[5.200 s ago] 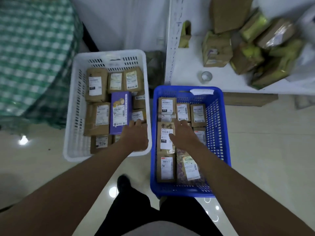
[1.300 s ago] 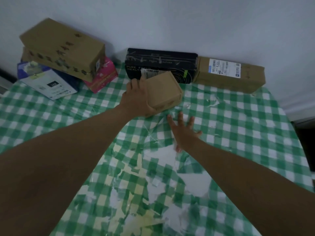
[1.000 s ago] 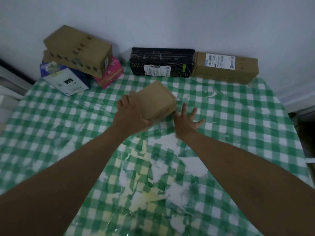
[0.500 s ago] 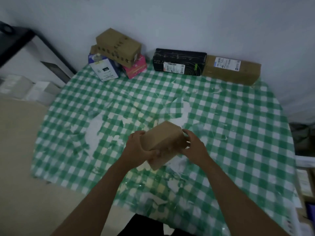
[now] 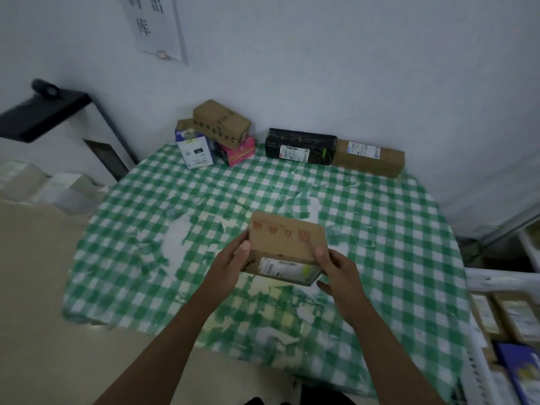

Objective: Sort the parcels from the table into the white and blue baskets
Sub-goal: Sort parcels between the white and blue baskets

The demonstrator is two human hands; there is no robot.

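You held the parcel [image 5: 287,248] above the near middle of the surface [image 5: 394,244], left hand [image 5: 230,263] at its left end, right hand [image 5: 336,271] at its right. Five boxes sat along the far edge against the wall; the white basket [image 5: 479,317] stood right of the surface.

At frame centre I see my left hand [image 5: 233,260] and right hand [image 5: 336,270] gripping a brown parcel [image 5: 287,244] from either side, lifted above the green-checked worktop [image 5: 380,229]. More parcels line the wall at upper centre: a black box [image 5: 301,146], a long brown box [image 5: 369,156]. The white basket [image 5: 479,372] shows at lower right.
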